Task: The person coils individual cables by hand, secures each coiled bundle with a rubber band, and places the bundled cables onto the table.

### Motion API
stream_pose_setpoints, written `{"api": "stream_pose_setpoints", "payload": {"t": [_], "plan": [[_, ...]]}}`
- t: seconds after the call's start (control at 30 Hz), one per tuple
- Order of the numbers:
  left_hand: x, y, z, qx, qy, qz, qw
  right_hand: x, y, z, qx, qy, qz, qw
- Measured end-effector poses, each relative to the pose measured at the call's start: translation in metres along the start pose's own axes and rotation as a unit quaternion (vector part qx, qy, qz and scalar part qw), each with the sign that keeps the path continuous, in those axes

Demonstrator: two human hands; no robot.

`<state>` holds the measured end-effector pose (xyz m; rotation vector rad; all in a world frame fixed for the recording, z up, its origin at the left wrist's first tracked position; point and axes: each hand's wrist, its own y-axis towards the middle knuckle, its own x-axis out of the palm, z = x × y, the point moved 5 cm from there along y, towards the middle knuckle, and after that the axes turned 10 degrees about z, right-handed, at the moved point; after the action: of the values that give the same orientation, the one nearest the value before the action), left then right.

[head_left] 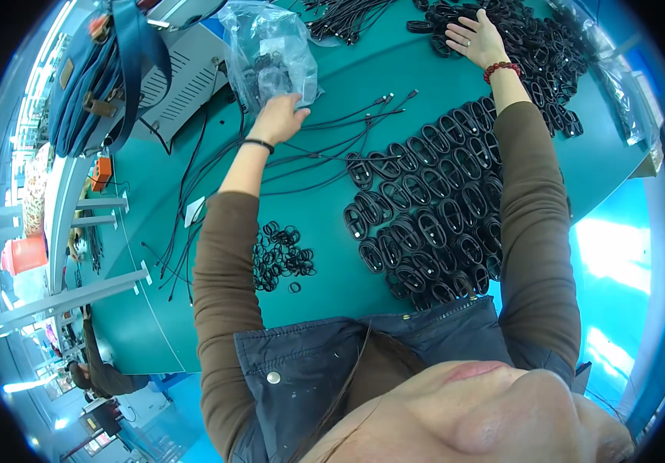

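Note:
At the far left of the table my left hand (276,119) is closed on the lower edge of a clear plastic bag (301,58); its fingertips are partly hidden. Dark coiled items show inside the bag. My right hand (477,40) is open, fingers stretched and palm turned up, beside a heap of bundled black cables (533,54) at the far right. Rows of coiled black cables (433,185) lie between my arms. Loose black cables (309,154) stretch across the table next to my left wrist.
Small black rubber rings (282,255) lie by my left forearm on the green table (324,285). More loose cables (348,19) are at the far edge. A grey vented box (186,92) with a blue bag (104,85) stands at left. Another person (108,378) is at lower left.

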<state>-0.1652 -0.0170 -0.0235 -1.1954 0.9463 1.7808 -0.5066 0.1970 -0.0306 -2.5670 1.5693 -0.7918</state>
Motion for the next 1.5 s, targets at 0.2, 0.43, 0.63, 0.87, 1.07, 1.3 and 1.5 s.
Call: {"api": "stream_pose_setpoints", "payload": {"t": [0.2, 0.43, 0.63, 0.87, 1.07, 1.3, 1.5], "plan": [[0.005, -0.065, 0.014, 0.041, -0.079, 0.097, 0.991, -0.008, 0.02, 0.007, 0.018, 0.028, -0.023, 0.999], [-0.006, -0.001, 0.001, -0.099, -0.068, 0.066, 0.991, 0.028, 0.064, 0.021, 0.1, 0.156, 0.01, 0.983], [0.001, 0.077, 0.048, 0.038, 0.017, 0.094, 0.995, 0.033, 0.131, 0.046, 0.123, 0.26, -0.094, 0.953], [0.017, 0.113, 0.062, 0.028, -0.037, 0.097, 0.994, 0.034, 0.149, 0.039, 0.025, 0.259, -0.014, 0.965], [0.02, 0.122, 0.099, 0.087, -0.019, 0.21, 0.974, 0.023, 0.202, 0.024, 0.019, 0.209, 0.08, 0.974], [0.02, 0.13, 0.124, 0.15, -0.018, 0.25, 0.956, 0.063, 0.225, 0.026, -0.032, 0.168, -0.035, 0.985], [0.044, 0.11, 0.105, 0.135, -0.033, 0.212, 0.967, 0.091, 0.21, 0.017, 0.005, 0.185, 0.001, 0.983]]}}
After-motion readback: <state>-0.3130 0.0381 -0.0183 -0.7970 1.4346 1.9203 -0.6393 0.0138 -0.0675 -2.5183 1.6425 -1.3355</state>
